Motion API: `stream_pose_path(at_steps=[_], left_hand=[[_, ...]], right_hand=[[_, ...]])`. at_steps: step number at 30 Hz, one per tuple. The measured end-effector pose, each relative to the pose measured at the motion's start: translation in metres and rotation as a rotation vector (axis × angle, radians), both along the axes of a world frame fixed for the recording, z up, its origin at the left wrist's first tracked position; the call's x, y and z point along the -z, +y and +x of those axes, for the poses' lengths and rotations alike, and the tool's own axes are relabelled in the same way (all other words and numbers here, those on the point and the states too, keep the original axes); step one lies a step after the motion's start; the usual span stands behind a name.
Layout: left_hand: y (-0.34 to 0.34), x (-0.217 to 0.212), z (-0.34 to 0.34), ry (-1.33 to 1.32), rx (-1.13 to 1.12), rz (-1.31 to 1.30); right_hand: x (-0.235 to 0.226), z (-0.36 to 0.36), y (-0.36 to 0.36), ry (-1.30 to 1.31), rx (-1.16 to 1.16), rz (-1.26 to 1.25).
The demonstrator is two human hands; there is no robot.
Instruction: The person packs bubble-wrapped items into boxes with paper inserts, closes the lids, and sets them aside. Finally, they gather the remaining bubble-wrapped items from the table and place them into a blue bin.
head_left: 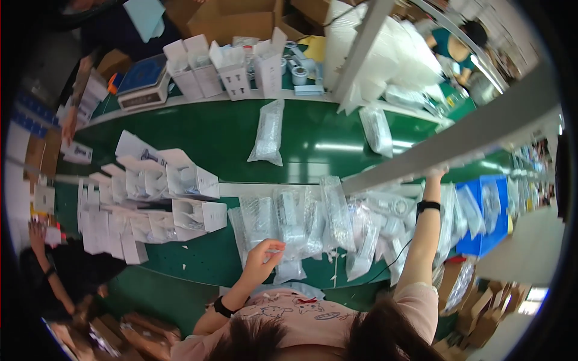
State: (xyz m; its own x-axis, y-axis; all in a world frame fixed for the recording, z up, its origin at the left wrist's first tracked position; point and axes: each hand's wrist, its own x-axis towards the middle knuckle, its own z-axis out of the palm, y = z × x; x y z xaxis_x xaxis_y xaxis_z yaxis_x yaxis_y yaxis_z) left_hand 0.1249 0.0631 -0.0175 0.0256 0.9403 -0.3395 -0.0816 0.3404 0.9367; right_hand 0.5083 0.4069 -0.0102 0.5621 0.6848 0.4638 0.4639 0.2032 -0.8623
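Bubble bags point(301, 225): clear padded pouches w/ white parts inside, heaped on the green bench point(211, 265) just in front of the person, spread left-to-right along its near edge.
Left hand point(265, 256): over the heap's left part, fingers curled loosely, tips pinching or brushing a bag edge; can't tell if it really has hold.
Right hand point(435, 172): raised well above the heap, at the grey rail point(457, 141); fingers hidden behind it, grip can't be told.
Risk: heap is loose & overlapping, so pulling one bag could drag neighbours off the bench edge; slick film may slip from a light pinch.
Risk 2: one arm up, so only one hand steadies the heap.
White cartons point(180, 192): open-flapped, stacked left of the heap, some w/ parts in.
Flat white cards point(105, 231): further left of the heap.
Belt point(229, 138): green, beyond the heap, two single bags on it.
Far cartons point(232, 69): white, upright, flaps open, beyond the belt.
Scale point(143, 84): blue-topped, beside far cartons.
Blue bin point(490, 219): right of the heap.
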Motion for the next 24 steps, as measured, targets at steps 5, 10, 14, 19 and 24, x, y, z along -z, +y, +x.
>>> stream_pose_path(at_steps=[5, 10, 14, 19, 24], left_hand=[[0.006, -0.008, -0.003, 0.168, -0.102, -0.049], [-0.03, -0.036, -0.037, 0.304, -0.3, 0.172], [-0.058, -0.037, -0.122, 0.727, -0.87, 0.533], [-0.115, -0.05, -0.307, 1.413, -1.27, 0.161], [-0.168, -0.006, -0.486, 2.121, -1.009, -0.219]], right_hand=[[0.049, 0.018, 0.008, -0.611, -0.14, -0.158], [0.087, 0.024, -0.002, 0.188, -0.882, -0.528], [0.065, 0.085, -0.048, -1.298, -0.303, -0.588], [-0.088, -0.162, -0.185, -0.218, -0.777, -0.817], [-0.048, -0.346, -0.139, -0.534, -0.991, -0.591]])
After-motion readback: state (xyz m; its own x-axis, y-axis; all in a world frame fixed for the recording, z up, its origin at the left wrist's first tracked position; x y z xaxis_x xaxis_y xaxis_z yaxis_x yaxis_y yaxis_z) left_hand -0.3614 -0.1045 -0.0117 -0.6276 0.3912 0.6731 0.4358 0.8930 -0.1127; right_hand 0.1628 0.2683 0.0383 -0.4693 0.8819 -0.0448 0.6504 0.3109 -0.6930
